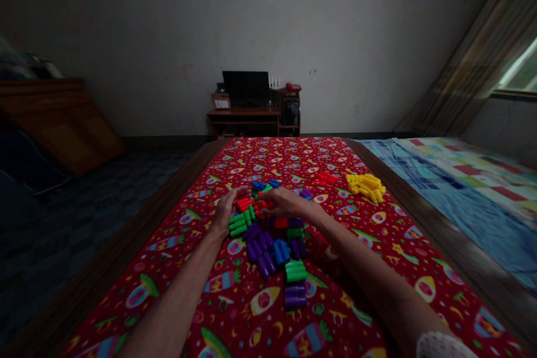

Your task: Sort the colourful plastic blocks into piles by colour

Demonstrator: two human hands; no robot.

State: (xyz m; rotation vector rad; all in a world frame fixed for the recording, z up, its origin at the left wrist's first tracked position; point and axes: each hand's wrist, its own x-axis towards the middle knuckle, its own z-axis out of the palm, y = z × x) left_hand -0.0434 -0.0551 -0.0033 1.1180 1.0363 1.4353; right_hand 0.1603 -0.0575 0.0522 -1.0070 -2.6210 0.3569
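Left hand [226, 210] half-open, right hand's [280, 200] grip unclear, both around red toy blocks [244, 204]; desk [243, 113] compartment houses computer tower [290, 112].

Wooden table [178, 184] under patterned red cloth [285, 162]; coloured blocks [265, 257] atop; yellow blocks [366, 185] apart
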